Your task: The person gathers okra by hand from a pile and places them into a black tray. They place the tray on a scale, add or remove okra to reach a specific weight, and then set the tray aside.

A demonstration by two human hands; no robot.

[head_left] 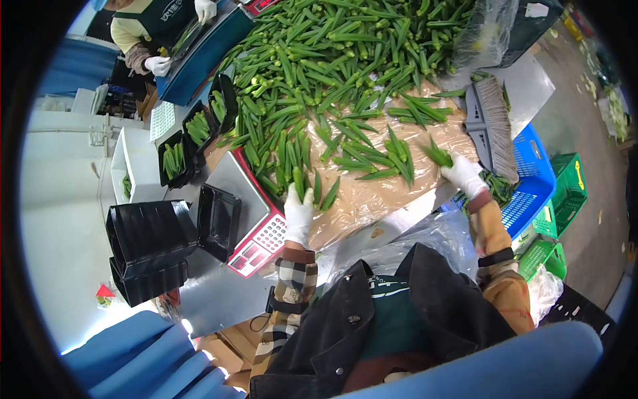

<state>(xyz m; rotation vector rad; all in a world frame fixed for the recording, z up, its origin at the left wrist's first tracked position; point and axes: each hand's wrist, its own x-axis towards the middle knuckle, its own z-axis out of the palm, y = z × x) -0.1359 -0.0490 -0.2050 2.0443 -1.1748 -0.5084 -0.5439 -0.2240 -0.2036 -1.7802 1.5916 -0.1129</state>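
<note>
My left hand, in a white glove, is closed around okra pods at the lower edge of the pile, just right of the scale. My right hand, also gloved, grips a small bunch of okra at the right side of the plastic-covered cardboard. Its fingertips are partly hidden by the pods. Between the hands lie loose clusters of okra. A large okra pile spreads across the far part of the table.
A red-rimmed scale and a black tray stand left, near stacked black trays. Filled okra trays sit beyond. A brush and blue basket border the right. Another person's gloved hand shows far left.
</note>
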